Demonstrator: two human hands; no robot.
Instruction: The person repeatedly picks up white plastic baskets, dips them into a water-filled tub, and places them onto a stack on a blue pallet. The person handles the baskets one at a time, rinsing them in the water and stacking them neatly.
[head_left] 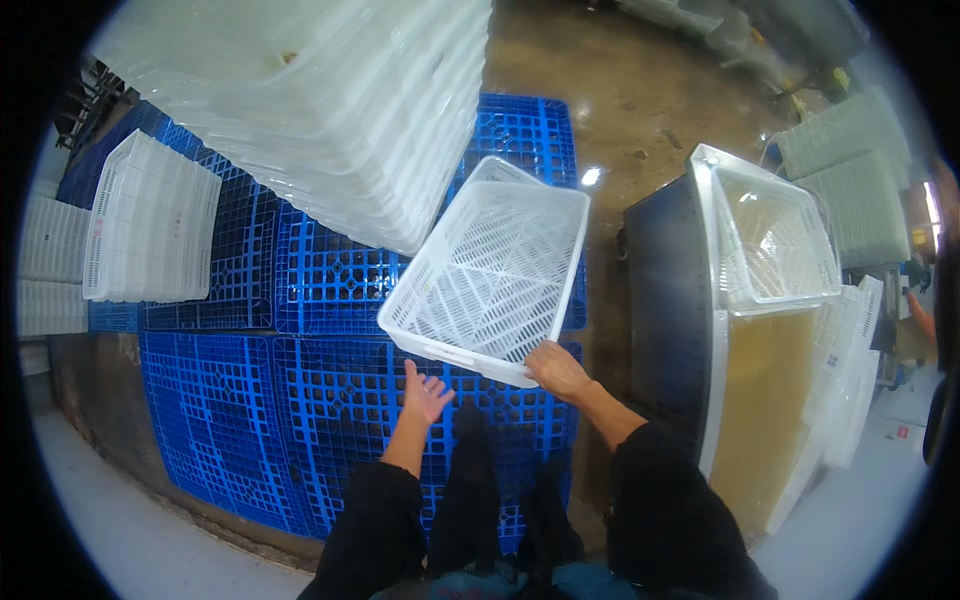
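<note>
A white slotted plastic crate (490, 270) is tilted in front of me, above the blue pallets. My right hand (558, 371) grips its near right corner, fingers wrapped over the rim. Just below the near left edge, my left hand (427, 394) is apart from the crate, palm up with the fingers spread. Behind the held crate, the rim of another white crate (502, 168) shows; most of it is hidden, and I cannot tell whether the two touch.
Tall stacks of white crates (350, 110) stand on blue plastic pallets (210, 400) ahead and left. At right is a metal tank (660, 270) of brownish water with a white crate (775, 240) at its far end. More crates (850, 190) are stacked beyond. The brown floor (600, 70) looks wet.
</note>
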